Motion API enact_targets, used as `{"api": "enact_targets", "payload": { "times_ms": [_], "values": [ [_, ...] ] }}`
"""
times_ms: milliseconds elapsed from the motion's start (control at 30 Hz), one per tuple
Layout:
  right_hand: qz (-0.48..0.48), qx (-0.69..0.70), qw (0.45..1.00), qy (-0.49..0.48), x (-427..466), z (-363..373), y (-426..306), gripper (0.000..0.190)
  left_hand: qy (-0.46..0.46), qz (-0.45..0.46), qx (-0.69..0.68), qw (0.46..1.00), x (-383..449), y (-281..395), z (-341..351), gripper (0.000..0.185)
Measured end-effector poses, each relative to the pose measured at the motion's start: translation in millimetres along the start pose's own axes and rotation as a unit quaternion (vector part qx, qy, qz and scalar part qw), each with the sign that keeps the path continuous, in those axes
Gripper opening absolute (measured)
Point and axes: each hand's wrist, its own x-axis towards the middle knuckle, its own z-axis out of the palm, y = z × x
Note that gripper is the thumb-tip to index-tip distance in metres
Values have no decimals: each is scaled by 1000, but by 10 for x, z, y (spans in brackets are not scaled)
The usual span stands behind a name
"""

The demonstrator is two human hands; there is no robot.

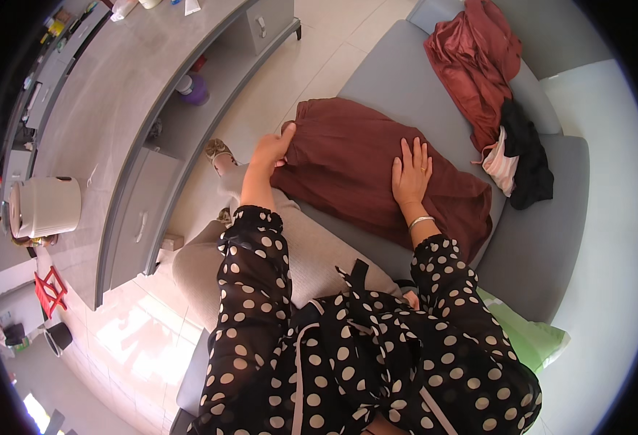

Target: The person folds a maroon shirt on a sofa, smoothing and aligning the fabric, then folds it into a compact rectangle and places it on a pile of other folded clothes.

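Observation:
A dark red garment (351, 157) lies spread over the grey sofa seat in front of me. My left hand (274, 148) pinches its gathered edge at the left end, thumb on top. On the cloth's right half rests my right hand (412, 173), palm down with the fingers a little apart; it wears a ring and a bracelet. Folds show at the garment's right end, near the backrest.
Another red garment (468, 65), a black cloth (528, 157) and a striped pink-and-white cloth (501, 166) lie heaped against the backrest (547, 228). A green cushion (531, 331) is beside my right elbow. On the left stands a grey table (117, 103) with a purple-bodied container (195, 91) on its shelf.

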Motion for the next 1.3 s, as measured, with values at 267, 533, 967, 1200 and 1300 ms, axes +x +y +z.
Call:
{"api": "enact_targets", "payload": {
  "times_ms": [267,533,967,1200,1300],
  "values": [
    [0,-4,1000,5,3,17,9,50,250,326,211,887,73,-72,278,39],
    [9,-8,1000,-11,-9,27,24,50,246,271,243,899,-104,130,303,37],
    [4,-1,1000,-4,-8,33,27,50,237,277,190,912,181,-158,182,44],
    [0,-8,1000,5,-8,29,18,49,138,11,48,989,473,-556,-257,80],
    [2,-16,1000,3,-7,34,21,49,26,-101,26,994,338,-538,-320,84]
  ]
}}
